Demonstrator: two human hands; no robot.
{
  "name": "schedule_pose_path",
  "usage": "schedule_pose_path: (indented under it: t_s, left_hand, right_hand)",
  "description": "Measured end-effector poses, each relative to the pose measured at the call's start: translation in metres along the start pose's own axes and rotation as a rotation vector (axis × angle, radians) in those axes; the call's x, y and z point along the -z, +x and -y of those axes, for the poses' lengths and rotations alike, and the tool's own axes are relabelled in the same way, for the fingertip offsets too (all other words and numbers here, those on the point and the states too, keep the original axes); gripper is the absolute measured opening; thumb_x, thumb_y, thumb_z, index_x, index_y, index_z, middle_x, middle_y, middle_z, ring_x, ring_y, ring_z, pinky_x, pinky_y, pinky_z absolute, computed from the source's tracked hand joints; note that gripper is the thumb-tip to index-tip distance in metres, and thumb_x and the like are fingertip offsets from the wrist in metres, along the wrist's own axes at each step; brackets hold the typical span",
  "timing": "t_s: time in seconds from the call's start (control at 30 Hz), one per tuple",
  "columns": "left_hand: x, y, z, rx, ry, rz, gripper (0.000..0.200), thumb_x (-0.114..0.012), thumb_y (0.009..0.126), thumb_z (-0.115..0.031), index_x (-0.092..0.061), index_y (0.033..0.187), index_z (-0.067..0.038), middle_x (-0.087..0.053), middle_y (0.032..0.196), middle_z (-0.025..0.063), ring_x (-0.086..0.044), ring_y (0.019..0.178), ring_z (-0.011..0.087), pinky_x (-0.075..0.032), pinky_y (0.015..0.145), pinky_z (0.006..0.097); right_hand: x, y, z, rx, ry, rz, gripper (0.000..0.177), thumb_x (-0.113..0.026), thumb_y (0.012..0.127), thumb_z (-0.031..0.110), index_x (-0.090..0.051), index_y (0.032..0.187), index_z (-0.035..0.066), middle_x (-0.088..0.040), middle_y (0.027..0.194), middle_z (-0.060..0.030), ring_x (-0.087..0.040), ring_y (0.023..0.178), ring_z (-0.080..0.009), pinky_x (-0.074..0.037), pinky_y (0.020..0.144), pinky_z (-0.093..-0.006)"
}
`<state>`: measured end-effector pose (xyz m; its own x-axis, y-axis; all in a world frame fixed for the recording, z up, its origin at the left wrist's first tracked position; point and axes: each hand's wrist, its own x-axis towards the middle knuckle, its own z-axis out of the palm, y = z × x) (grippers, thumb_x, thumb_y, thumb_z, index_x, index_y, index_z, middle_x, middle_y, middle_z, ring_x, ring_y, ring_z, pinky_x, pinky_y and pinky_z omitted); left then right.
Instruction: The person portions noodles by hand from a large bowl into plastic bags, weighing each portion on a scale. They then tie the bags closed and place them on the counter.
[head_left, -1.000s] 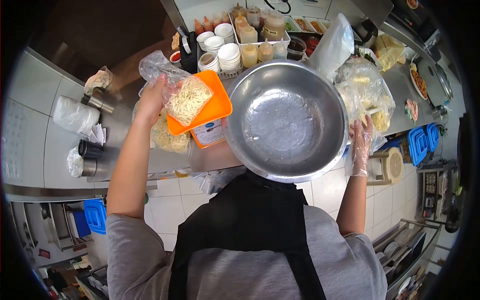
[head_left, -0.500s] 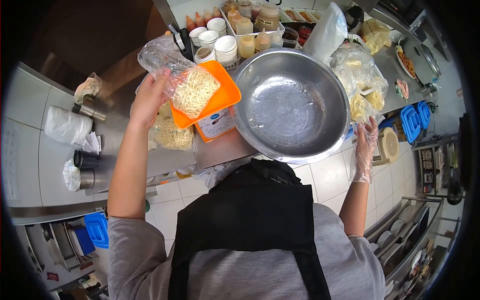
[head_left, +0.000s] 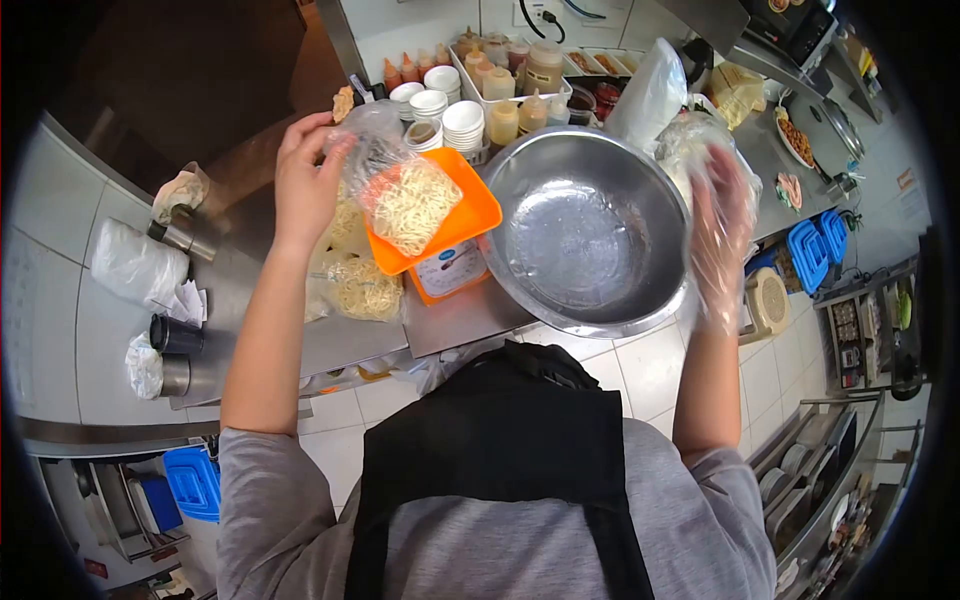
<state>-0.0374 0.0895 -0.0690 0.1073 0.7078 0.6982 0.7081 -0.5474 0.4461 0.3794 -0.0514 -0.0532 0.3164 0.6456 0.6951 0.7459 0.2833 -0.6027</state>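
My bare left hand (head_left: 308, 180) is beside a clear plastic bag (head_left: 372, 135), thumb and fingers apart, the thumb close to the bag's loose top. Pale noodles (head_left: 415, 205) fill the bag, which lies on the orange tray (head_left: 484, 205) of a kitchen scale (head_left: 450, 270). My right hand (head_left: 722, 235), in a clear plastic glove and blurred, is raised at the right rim of a large steel bowl (head_left: 590, 235). Its fingers look stretched out, with nothing visible in them. The bowl holds no food. More bagged noodles (head_left: 362, 285) sit left of the scale.
White cups (head_left: 463, 125) and sauce bottles (head_left: 503, 122) line the back of the counter. A standing plastic bag roll (head_left: 648, 95) and more filled bags (head_left: 690, 140) are behind the bowl at right. Metal containers (head_left: 185, 230) stand at left.
My left hand has loosened from the noodle bag, and its fingers have spread. My gloved right hand has risen from low beside the bags at right to the bowl's right rim.
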Motion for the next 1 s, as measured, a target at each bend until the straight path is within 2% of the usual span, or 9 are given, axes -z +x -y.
schedule_pose_path:
  t_s: [0.17,0.33,0.43,0.57,0.7,0.77,0.83,0.97,1.0]
  left_hand:
    - [0.009,0.003,-0.035,-0.187,-0.115,-0.014,0.013,-0.071,0.083,-0.008,-0.073,0.096,-0.007,-0.063,0.093,0.0059,-0.061,0.091,0.0254,-0.048,0.084,0.0364]
    - [0.008,0.003,-0.023,-0.415,-0.067,-0.098,0.012,-0.074,0.079,-0.003,-0.072,0.089,-0.01,-0.059,0.083,0.0053,-0.057,0.077,0.0222,-0.047,0.069,0.033]
    - [0.009,0.003,-0.026,-0.423,-0.152,-0.184,0.015,-0.073,0.078,-0.002,-0.073,0.09,-0.012,-0.059,0.08,0.0026,-0.056,0.082,0.0213,-0.046,0.069,0.0318]
    - [0.018,0.006,-0.038,-0.509,-0.174,-0.104,0.018,-0.072,0.078,-0.003,-0.074,0.09,-0.016,-0.063,0.08,-0.0033,-0.054,0.088,0.0182,-0.042,0.082,0.0318]
    - [0.025,0.003,-0.04,-0.435,-0.189,0.071,0.003,-0.07,0.083,-0.016,-0.069,0.086,-0.017,-0.061,0.075,-0.0071,-0.052,0.085,0.0155,-0.033,0.087,0.0341]
    - [0.031,0.007,-0.042,-0.525,-0.091,0.066,0.007,-0.07,0.083,-0.023,-0.067,0.085,-0.017,-0.059,0.074,-0.0062,-0.052,0.083,0.0156,-0.032,0.086,0.0351]
    - [0.032,0.005,-0.041,-0.607,0.007,0.069,0.014,-0.07,0.083,-0.029,-0.064,0.083,-0.016,-0.057,0.073,-0.0054,-0.052,0.08,0.0157,-0.031,0.084,0.0362]
    - [0.028,0.005,-0.03,-0.792,0.058,-0.023,0.019,-0.073,0.078,-0.035,-0.061,0.08,-0.02,-0.049,0.069,-0.0049,-0.053,0.068,0.0139,-0.032,0.077,0.0375]
    - [0.026,0.005,-0.027,-0.803,0.028,-0.016,0.021,-0.073,0.078,-0.035,-0.058,0.078,-0.02,-0.047,0.068,-0.0048,-0.053,0.065,0.0141,-0.033,0.079,0.0381]
  right_hand:
    - [-0.121,0.046,0.132,0.305,0.583,0.491,0.025,-0.052,0.1,0.018,-0.06,0.117,0.002,-0.066,0.11,-0.0096,-0.061,0.105,-0.0194,-0.047,0.092,-0.0323]
    - [-0.192,0.054,0.132,0.309,0.684,0.904,0.024,-0.048,0.103,0.02,-0.054,0.119,0.003,-0.061,0.102,-0.0044,-0.055,0.101,-0.0137,-0.043,0.094,-0.0304]
    - [-0.195,0.048,0.118,0.46,0.503,0.884,0.017,-0.051,0.1,0.019,-0.056,0.112,0.008,-0.061,0.093,-0.0169,-0.061,0.095,-0.0332,-0.047,0.082,-0.0408]
    - [-0.171,0.055,0.121,1.009,-0.024,0.708,0.012,-0.061,0.088,0.013,-0.065,0.099,0.013,-0.066,0.082,-0.0075,-0.065,0.086,-0.0283,-0.05,0.075,-0.0404]
    - [-0.154,0.07,0.13,1.074,-0.339,0.643,0.019,-0.064,0.078,0.01,-0.072,0.093,0.018,-0.069,0.089,-0.005,-0.065,0.08,-0.0264,-0.05,0.067,-0.0389]
    - [-0.156,0.066,0.141,0.885,0.05,0.606,0.011,-0.064,0.091,0.015,-0.07,0.097,0.009,-0.067,0.085,-0.0113,-0.063,0.081,-0.0208,-0.048,0.073,-0.0349]
    - [-0.14,0.052,0.17,-0.145,0.873,0.976,0.016,-0.058,0.096,0.018,-0.068,0.097,0.005,-0.066,0.091,-0.0062,-0.059,0.081,-0.0143,-0.047,0.073,-0.0308]
    - [-0.16,0.033,0.163,-0.214,1.078,1.2,0.017,-0.05,0.098,0.014,-0.063,0.098,0.003,-0.063,0.09,-0.0016,-0.055,0.078,-0.0113,-0.047,0.072,-0.0306]
    - [-0.145,0.042,0.16,-0.041,0.599,1.365,0.018,-0.051,0.097,0.017,-0.064,0.103,0.006,-0.066,0.1,-0.0049,-0.061,0.096,-0.0139,-0.048,0.079,-0.0313]
